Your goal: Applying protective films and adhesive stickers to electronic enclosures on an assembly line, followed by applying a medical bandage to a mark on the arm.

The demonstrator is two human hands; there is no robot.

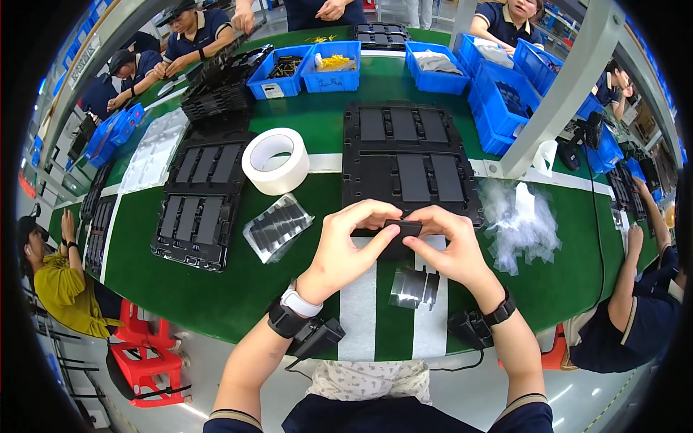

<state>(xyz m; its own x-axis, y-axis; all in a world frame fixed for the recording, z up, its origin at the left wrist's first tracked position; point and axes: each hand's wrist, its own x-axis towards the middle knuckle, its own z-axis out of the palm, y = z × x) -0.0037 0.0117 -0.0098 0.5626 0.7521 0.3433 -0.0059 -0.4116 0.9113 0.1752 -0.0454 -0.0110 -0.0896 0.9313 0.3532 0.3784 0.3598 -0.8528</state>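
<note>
Between both hands I hold a small flat black rectangular block [404, 229] over the near part of the green table. My left hand [351, 244] is closed on its left end, thumb toward me. The right hand [453, 249] grips the other end with thumb and fingers. Just beyond them lies a black plastic tray [359, 173] with similar black blocks [413, 177] in its slots. Close below my hands, a small clear film sheet with dark strips [414, 288] rests on the table. What the block's underside looks like is hidden.
Left of my hands are a white tape roll [303, 167], a film packet with dark strips [278, 227] and another filled black tray [162, 216]. Crumpled clear film [518, 227] lies right. Blue bins [333, 81] stand farther back. A metal post [559, 94] rises at right; co-workers surround the table.
</note>
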